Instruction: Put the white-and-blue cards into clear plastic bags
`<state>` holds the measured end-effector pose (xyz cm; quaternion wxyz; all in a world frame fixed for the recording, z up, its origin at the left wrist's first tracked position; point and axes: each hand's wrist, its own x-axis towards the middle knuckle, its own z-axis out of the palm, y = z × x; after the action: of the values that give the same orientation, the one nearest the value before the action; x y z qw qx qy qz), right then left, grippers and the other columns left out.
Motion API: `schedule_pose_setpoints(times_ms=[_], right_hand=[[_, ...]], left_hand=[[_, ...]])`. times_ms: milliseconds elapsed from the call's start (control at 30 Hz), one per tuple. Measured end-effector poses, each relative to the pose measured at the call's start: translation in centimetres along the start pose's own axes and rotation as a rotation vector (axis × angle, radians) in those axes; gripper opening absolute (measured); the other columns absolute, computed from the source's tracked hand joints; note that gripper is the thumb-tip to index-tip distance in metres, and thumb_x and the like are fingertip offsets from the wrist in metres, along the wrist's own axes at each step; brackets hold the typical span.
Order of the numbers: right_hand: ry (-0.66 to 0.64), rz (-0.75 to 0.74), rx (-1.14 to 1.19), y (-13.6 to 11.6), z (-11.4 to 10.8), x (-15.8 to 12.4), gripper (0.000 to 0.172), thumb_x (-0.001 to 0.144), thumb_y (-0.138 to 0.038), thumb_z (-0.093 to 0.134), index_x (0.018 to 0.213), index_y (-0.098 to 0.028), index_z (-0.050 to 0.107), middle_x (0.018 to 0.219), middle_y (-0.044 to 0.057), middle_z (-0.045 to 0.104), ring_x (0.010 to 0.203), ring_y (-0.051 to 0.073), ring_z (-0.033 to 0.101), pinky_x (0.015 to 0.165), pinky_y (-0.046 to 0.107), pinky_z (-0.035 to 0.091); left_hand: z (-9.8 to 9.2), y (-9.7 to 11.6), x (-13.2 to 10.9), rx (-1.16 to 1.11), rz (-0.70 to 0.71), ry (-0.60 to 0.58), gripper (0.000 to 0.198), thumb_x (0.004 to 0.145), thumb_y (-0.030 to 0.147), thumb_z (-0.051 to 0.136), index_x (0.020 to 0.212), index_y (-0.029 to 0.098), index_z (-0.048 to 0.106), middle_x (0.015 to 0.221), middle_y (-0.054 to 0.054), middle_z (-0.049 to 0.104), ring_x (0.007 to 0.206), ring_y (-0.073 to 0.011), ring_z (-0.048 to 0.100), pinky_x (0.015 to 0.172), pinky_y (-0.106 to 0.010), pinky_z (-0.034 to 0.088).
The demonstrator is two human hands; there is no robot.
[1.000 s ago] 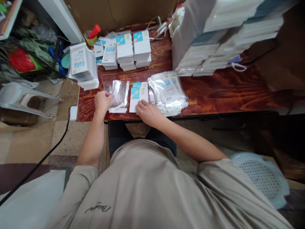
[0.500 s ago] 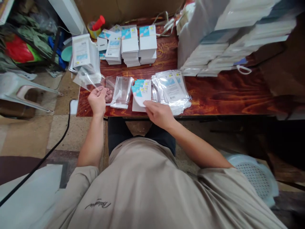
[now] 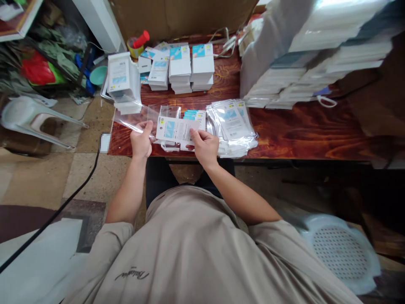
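White rectangular printed card [image 3: 172, 128] is in the right hand [image 3: 206, 145], pinched between thumb and fingers, above the red-brown wooden table [image 3: 303, 137] — the left hand [image 3: 141, 138] pinches a clear plastic bag [image 3: 133, 120] just beside it. Farther back stand blue-and-white card stacks [image 3: 180, 67].

The wooden table [image 3: 303, 137] is bearing card stacks [image 3: 181, 68] and white packs [image 3: 284, 82] toward its back edge, fanned cards [image 3: 200, 115] and bagged cards [image 3: 231, 120] near its front.
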<state>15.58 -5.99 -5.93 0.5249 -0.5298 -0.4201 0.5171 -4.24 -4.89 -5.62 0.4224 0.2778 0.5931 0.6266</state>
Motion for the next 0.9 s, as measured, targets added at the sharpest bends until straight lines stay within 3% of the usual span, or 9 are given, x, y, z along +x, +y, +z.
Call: schedule_pose_setpoints(times_ms=[133,267,333,433,533,667,767,833,900], right_hand=[[-0.118,0.009,0.068,0.4,1.0,-0.3,0.058,0.076,-0.077,0.073,0.074,-0.020,0.069,0.068,-0.002,0.062,0.058,0.015,0.066,0.052,0.028,0.062],[-0.443,0.018,-0.025,0.0,-0.1,-0.5,0.056,0.081,-0.073,0.072,0.071,-0.018,0.069,0.066,0.000,0.066,0.054,0.011,0.061,0.049,0.023,0.052],[-0.513,0.028,-0.055,-0.3,-0.4,-0.4,0.054,0.080,-0.071,0.074,0.072,-0.018,0.069,0.064,0.000,0.068,0.049,0.010,0.057,0.046,0.022,0.046],[-0.480,-0.004,-0.067,-0.3,0.7,-0.1,0.054,0.077,-0.071,0.077,0.070,-0.020,0.063,0.057,-0.002,0.062,0.048,0.010,0.052,0.048,0.024,0.041],[-0.317,-0.144,-0.184,0.3,2.5,0.3,0.053,0.079,-0.069,0.075,0.067,-0.021,0.057,0.061,-0.003,0.059,0.058,0.011,0.051,0.059,0.025,0.044],[-0.086,-0.326,-0.412,0.6,4.4,1.3,0.049,0.075,-0.061,0.082,0.095,-0.021,0.062,0.096,0.004,0.070,0.083,0.017,0.060,0.078,0.030,0.051],[-0.196,-0.373,-0.359,0.3,5.0,2.3,0.050,0.079,-0.056,0.080,0.111,-0.021,0.063,0.110,0.007,0.072,0.093,0.019,0.064,0.086,0.033,0.054],[-0.311,-0.309,-0.235,-0.2,4.6,3.2,0.040,0.088,-0.057,0.070,0.104,-0.021,0.065,0.099,0.004,0.074,0.085,0.018,0.067,0.081,0.032,0.056],[-0.304,-0.249,-0.117,-0.7,3.0,4.2,0.037,0.092,-0.058,0.065,0.097,-0.021,0.065,0.090,0.003,0.074,0.077,0.017,0.068,0.072,0.031,0.057]], left_hand=[[0.0,-0.4,0.2,-0.053,0.016,0.000,0.042,0.077,0.052,0.083,0.095,0.023,0.059,0.089,-0.005,0.075,0.083,-0.0205,0.076,0.070,-0.032,0.061],[-0.3,0.0,0.7,-0.111,0.064,0.003,0.043,0.075,0.052,0.085,0.093,0.021,0.061,0.096,-0.007,0.077,0.095,-0.0240,0.077,0.080,-0.036,0.062],[-0.1,0.4,0.3,-0.119,0.062,-0.029,0.044,0.074,0.053,0.087,0.094,0.020,0.063,0.102,-0.009,0.078,0.102,-0.0263,0.077,0.084,-0.037,0.062],[0.6,1.0,-1.2,-0.113,0.044,-0.129,0.050,0.072,0.056,0.089,0.101,0.020,0.069,0.118,-0.010,0.078,0.114,-0.0291,0.074,0.088,-0.037,0.062],[1.2,1.0,-2.7,-0.133,0.017,-0.211,0.054,0.068,0.056,0.092,0.105,0.021,0.073,0.120,-0.009,0.078,0.114,-0.0289,0.074,0.089,-0.037,0.062],[0.6,0.6,-2.6,-0.067,-0.020,-0.286,0.050,0.071,0.056,0.090,0.102,0.020,0.076,0.106,-0.009,0.080,0.107,-0.0271,0.076,0.087,-0.037,0.062],[-0.3,0.5,-1.7,0.062,0.020,-0.330,0.051,0.077,0.062,0.084,0.100,0.018,0.077,0.104,-0.011,0.079,0.107,-0.0257,0.075,0.092,-0.036,0.059],[-0.7,0.5,-1.3,0.182,0.074,-0.343,0.052,0.081,0.065,0.078,0.101,0.018,0.076,0.104,-0.012,0.079,0.102,-0.0246,0.075,0.093,-0.036,0.057],[-0.9,0.5,-1.4,0.401,0.161,-0.292,0.048,0.086,0.063,0.073,0.105,0.020,0.074,0.103,-0.010,0.078,0.097,-0.0237,0.074,0.093,-0.037,0.056]])
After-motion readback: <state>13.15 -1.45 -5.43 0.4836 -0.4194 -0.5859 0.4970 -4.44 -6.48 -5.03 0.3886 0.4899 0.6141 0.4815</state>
